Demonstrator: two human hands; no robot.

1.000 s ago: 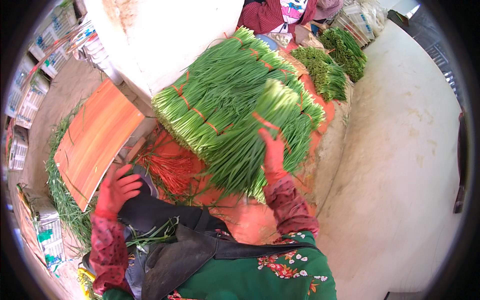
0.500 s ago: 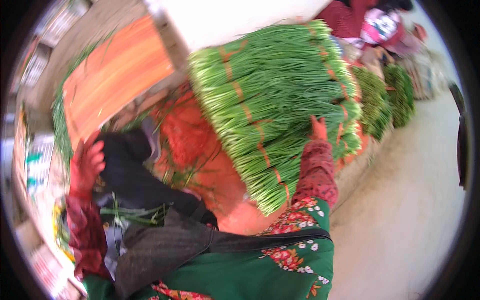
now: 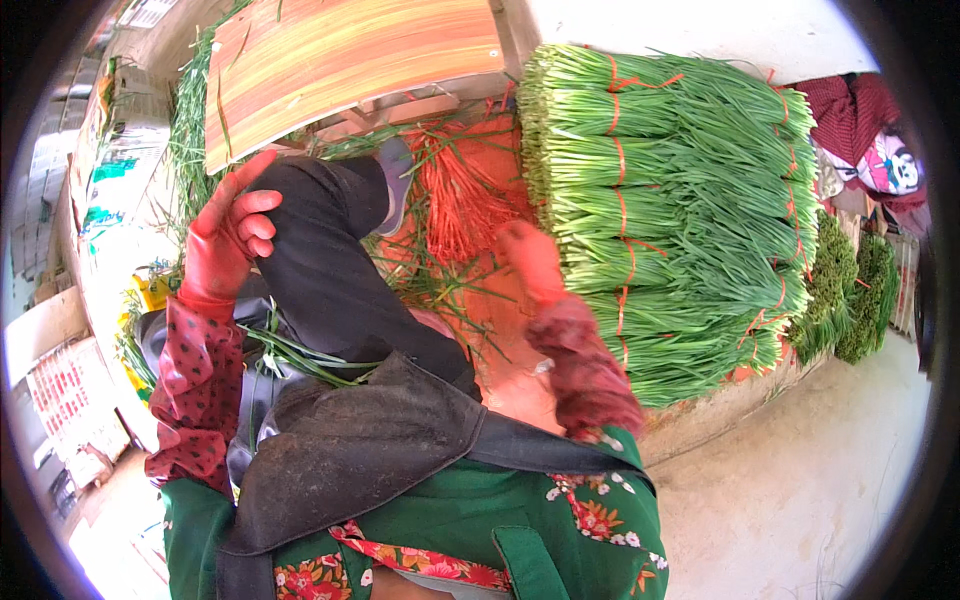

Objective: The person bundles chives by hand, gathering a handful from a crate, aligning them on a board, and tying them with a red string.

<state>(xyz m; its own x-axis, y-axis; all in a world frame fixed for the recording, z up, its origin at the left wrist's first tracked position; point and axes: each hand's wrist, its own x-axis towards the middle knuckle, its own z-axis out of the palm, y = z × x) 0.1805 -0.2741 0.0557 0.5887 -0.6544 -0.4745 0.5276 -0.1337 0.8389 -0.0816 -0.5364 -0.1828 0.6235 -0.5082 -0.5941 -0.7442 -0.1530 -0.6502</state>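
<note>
My left hand (image 3: 228, 238), in a red glove, is raised beside my bent knee with its fingers apart and loosely curled, holding nothing. My right hand (image 3: 530, 258), also red-gloved, is over the orange-red mat (image 3: 515, 345), between the heap of red ties (image 3: 455, 195) and the stacked chives. Motion blurs its fingers, so I cannot make out a grip. To its right lies a big stack of green garlic chives (image 3: 690, 220) in bundles, white-green stems facing left, each bound with orange-red ties. A few loose chive leaves (image 3: 310, 355) lie across my lap.
A wood-grained board (image 3: 350, 65) stands at the upper left, with chive leaves beside it. More green bundles (image 3: 865, 300) lie at the far right, near a person in dark red (image 3: 850, 120). My black-trousered leg (image 3: 340, 280) takes up the middle left. Printed boxes (image 3: 75, 400) stand at the left.
My right hand has left the top of the chive stack and come left to the red ties. The view has turned, so the stack and board appear further right. My left hand remains raised.
</note>
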